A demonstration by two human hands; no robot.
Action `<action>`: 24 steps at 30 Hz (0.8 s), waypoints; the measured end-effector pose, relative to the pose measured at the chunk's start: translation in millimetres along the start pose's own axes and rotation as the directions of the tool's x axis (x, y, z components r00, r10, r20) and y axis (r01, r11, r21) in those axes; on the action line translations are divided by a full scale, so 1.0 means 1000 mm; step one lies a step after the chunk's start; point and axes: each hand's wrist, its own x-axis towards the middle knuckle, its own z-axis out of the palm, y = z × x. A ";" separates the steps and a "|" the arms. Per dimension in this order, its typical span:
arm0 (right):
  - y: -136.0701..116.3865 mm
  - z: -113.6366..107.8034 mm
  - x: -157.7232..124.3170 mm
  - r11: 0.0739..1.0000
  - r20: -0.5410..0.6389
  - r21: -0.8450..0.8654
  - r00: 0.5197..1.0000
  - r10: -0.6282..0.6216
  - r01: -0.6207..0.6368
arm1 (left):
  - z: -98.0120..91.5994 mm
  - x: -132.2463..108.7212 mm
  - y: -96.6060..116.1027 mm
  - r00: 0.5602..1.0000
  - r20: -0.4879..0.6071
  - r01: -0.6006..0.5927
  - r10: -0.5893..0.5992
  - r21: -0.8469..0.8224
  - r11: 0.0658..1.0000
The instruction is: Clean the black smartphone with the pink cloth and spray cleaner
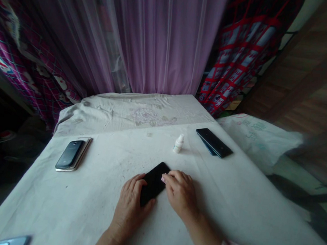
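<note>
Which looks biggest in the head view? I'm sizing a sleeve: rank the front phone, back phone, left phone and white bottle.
1. Front phone and back phone: they look alike, and nearness to the camera makes ranking them unsure.
2. Left phone.
3. White bottle: clearly smallest.

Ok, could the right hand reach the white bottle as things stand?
Likely yes: the right hand sits close to the bottle, with only white cloth between, though it would leave the phone it touches.
</note>
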 end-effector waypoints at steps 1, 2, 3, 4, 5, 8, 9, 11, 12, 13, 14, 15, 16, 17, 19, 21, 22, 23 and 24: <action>0.005 -0.001 0.002 1.000 -0.011 -0.009 1.000 0.029 -0.029 | 0.000 0.000 0.000 1.000 -0.001 -0.005 0.005 0.001 1.000; 0.010 -0.001 0.004 0.998 -0.022 -0.014 0.998 0.057 -0.057 | 0.000 0.000 0.000 1.000 -0.001 -0.010 0.010 0.002 1.000; 0.015 -0.001 0.005 0.996 -0.032 -0.013 0.996 0.082 -0.083 | -0.001 0.000 0.000 1.000 -0.001 -0.013 0.013 0.002 1.000; 0.019 -0.001 0.005 0.995 -0.041 -0.007 0.994 0.103 -0.104 | -0.001 0.000 0.000 1.000 -0.002 -0.016 0.016 0.003 1.000; 0.022 -0.001 0.005 0.993 -0.049 0.005 0.992 0.120 -0.120 | -0.001 0.000 0.000 1.000 -0.003 -0.016 0.016 0.003 1.000; 0.028 0.002 0.005 0.985 -0.076 0.089 0.985 0.153 -0.146 | -0.001 0.000 0.001 1.000 -0.008 -0.012 0.012 0.004 1.000; 0.029 0.003 0.005 0.980 -0.090 0.130 0.982 0.165 -0.153 | -0.001 0.000 0.001 1.000 -0.010 -0.011 0.011 0.003 1.000; 0.031 0.004 0.005 0.962 -0.104 0.211 0.974 0.199 -0.174 | -0.002 0.000 0.001 1.000 -0.016 -0.007 0.007 0.000 1.000; 0.032 0.003 0.005 0.952 -0.099 0.241 0.971 0.216 -0.187 | -0.002 0.000 0.001 1.000 -0.020 -0.003 0.002 -0.001 1.000; 0.033 0.002 0.005 0.945 -0.084 0.260 0.971 0.225 -0.197 | -0.002 0.000 0.001 1.000 -0.025 0.003 -0.003 0.000 1.000; 0.033 0.001 0.005 0.944 -0.059 0.264 0.973 0.221 -0.199 | -0.003 0.000 0.001 1.000 -0.027 0.008 -0.008 0.005 1.000; 0.032 -0.001 0.004 0.948 -0.029 0.254 0.978 0.205 -0.191 | -0.003 -0.001 0.001 1.000 -0.026 0.012 -0.011 0.012 1.000; 0.032 -0.003 0.004 0.956 -0.002 0.237 0.984 0.181 -0.175 | -0.003 -0.001 0.001 1.000 -0.021 0.012 -0.011 0.024 1.000; 0.031 -0.005 0.003 0.965 0.019 0.214 0.988 0.153 -0.153 | -0.003 -0.002 0.000 1.000 -0.015 0.006 -0.006 0.042 0.999; 0.028 -0.009 0.003 0.978 0.038 0.172 0.993 0.110 -0.115 | -0.003 -0.003 -0.002 1.000 0.006 -0.025 0.025 0.097 0.995; 0.026 -0.010 0.003 0.983 0.031 0.154 0.995 0.091 -0.095 | -0.001 -0.003 -0.005 0.997 0.038 -0.072 0.066 0.160 0.984; 0.026 -0.010 0.003 0.984 0.026 0.152 0.996 0.085 -0.089 | 0.000 -0.003 -0.006 0.995 0.057 -0.091 0.081 0.186 0.978; 0.025 -0.009 0.003 0.985 0.024 0.152 0.996 0.082 -0.084 | 0.001 -0.003 -0.007 0.993 0.072 -0.104 0.091 0.203 0.974; 0.025 -0.008 0.004 0.985 0.021 0.151 0.997 0.080 -0.083 | 0.002 -0.003 -0.007 0.992 0.085 -0.110 0.094 0.213 0.971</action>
